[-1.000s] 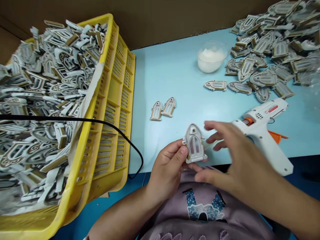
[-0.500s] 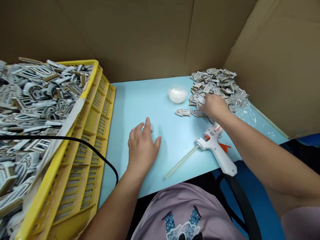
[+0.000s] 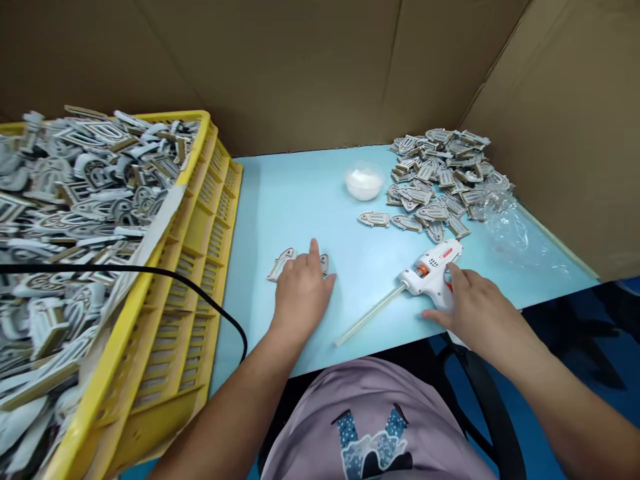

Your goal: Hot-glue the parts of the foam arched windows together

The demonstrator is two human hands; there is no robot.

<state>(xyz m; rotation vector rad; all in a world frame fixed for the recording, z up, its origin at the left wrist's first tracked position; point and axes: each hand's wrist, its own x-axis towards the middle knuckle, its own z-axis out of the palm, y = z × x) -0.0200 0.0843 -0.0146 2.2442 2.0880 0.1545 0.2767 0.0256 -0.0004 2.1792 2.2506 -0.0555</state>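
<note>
My left hand (image 3: 304,288) lies over small flat white-and-brown pieces on the light blue table (image 3: 300,200), its fingers spread. One arched piece (image 3: 281,264) shows to its left, and another (image 3: 325,264) peeks out at its right. My right hand (image 3: 477,303) is at the handle of a white glue gun (image 3: 434,270), thumb and fingers apart, with no closed grip. A clear glue stick (image 3: 370,313) juts from the gun toward the front left. Two single pieces (image 3: 374,219) (image 3: 407,223) lie beyond the gun.
A yellow crate (image 3: 200,220) heaped with similar pieces stands on the left, a black cable (image 3: 190,290) crossing it. At the back are a bowl of white material (image 3: 364,182), a pile of pieces (image 3: 440,167) and clear plastic wrap (image 3: 510,227). Cardboard walls (image 3: 310,73) enclose the table.
My right hand has left the pile and come back toward me to the glue gun's handle. More of the pieces by my left hand now show. The view has shifted slightly.
</note>
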